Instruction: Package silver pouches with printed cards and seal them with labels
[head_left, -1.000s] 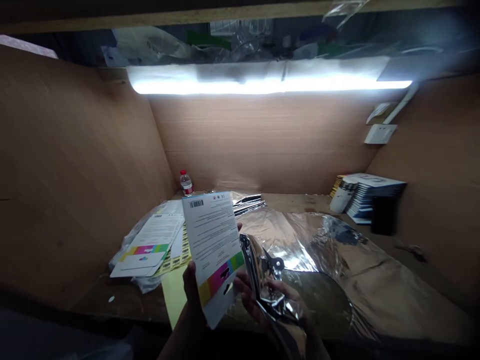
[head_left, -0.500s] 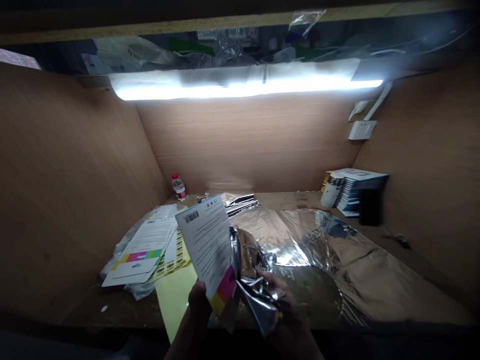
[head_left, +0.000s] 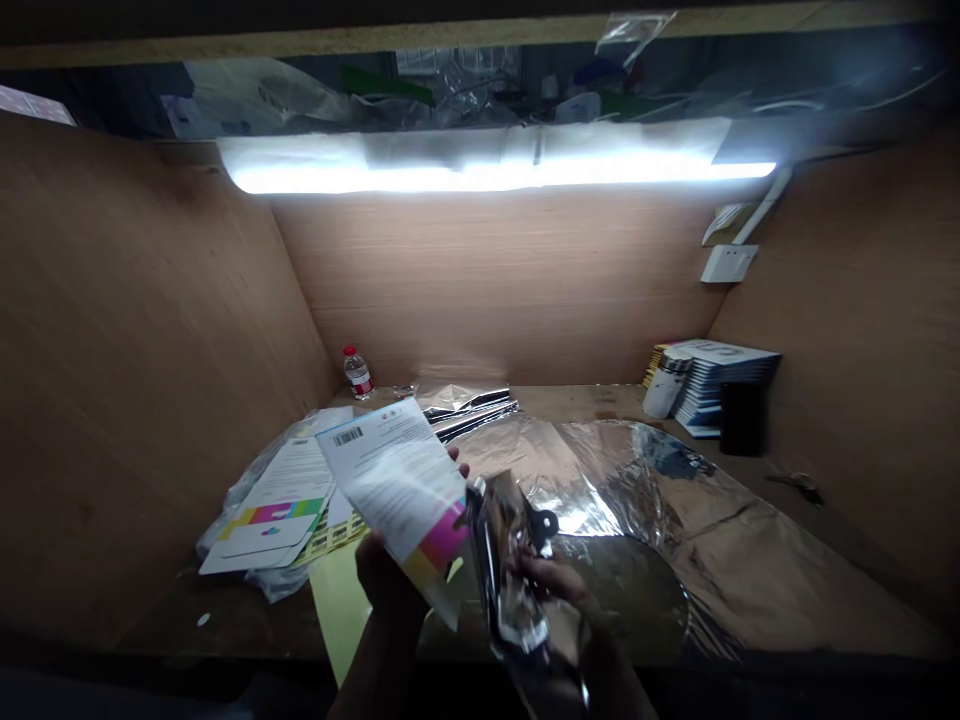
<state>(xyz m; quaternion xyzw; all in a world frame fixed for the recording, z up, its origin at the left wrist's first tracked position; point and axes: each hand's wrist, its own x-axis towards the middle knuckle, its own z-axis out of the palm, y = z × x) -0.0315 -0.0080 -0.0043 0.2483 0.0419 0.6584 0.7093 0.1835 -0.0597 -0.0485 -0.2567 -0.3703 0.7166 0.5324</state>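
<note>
A flat white printed carton (head_left: 401,480), with a barcode and a colour-striped lower end, is tilted up in my left hand (head_left: 394,585). The thumb lies along its near edge and fingertips show past its far side. Just right of the carton, my right hand (head_left: 556,588) grips a shiny silver foil bag (head_left: 504,565). A dark tab with a round hole (head_left: 547,522) sticks out beside the bag; what it belongs to is hidden. The foil bag's top is close to the carton's right end, and I cannot tell whether they touch.
Flat printed cartons (head_left: 270,535) lie on clear plastic at the left, beside yellow label sheets (head_left: 335,600). Large silver foil bags (head_left: 739,555) spread across the table. A red-capped bottle (head_left: 358,375), white jar (head_left: 665,388), stacked booklets (head_left: 712,390), dark phone-like slab (head_left: 742,418) and scissors (head_left: 799,486) stand or lie behind.
The carton has moved left and tipped lower, apart from the foil bag. My right hand has turned the bag more upright, and the dark tab shows more clearly.
</note>
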